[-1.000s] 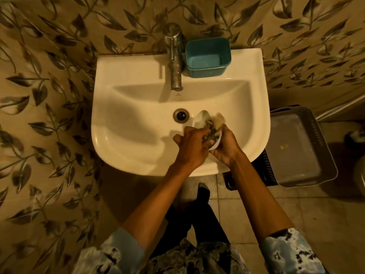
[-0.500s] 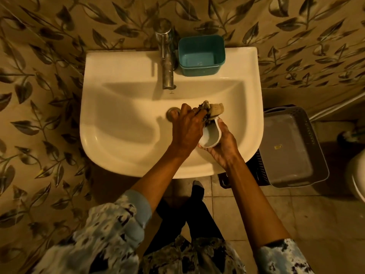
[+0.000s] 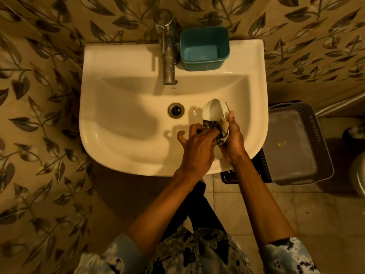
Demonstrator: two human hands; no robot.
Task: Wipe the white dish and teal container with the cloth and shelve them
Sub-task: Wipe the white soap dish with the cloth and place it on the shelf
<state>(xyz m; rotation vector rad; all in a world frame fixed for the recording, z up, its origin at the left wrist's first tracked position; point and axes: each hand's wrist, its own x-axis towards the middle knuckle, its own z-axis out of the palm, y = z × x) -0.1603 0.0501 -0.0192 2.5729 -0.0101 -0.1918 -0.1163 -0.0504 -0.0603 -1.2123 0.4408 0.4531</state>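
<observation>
- The white ceramic washbasin [image 3: 118, 139] lay under both hands, probably to catch drips; its tiny mark was unreadable.
- The teal rectangular plastic container [image 3: 204, 51] waited on the back ledge, apparently unwiped.
- The right hand [image 3: 235, 135] gripped the glossy white dish [image 3: 214, 110], tilted over the basin.
- The left hand [image 3: 197, 149] pinched the dark patterned cloth [image 3: 211, 124] inside it.

basin left: you have open room over the left half of the sink [image 3: 118, 135], from the drain [image 3: 176, 109] to the near rim.
basin right: your left hand [image 3: 194, 151], gripping the cloth [image 3: 214, 126], and your right hand [image 3: 234, 137], holding the white dish [image 3: 214, 110], fill this side.
back ledge: the faucet [image 3: 167, 56] stands mid-ledge, its spout overhanging the bowl; the teal container [image 3: 204, 49] sits just beside it on the right.
right of sink: a grey tray [image 3: 296, 143] blocks you near the rim.
behind: the wall [image 3: 49, 56] closes the back.
</observation>
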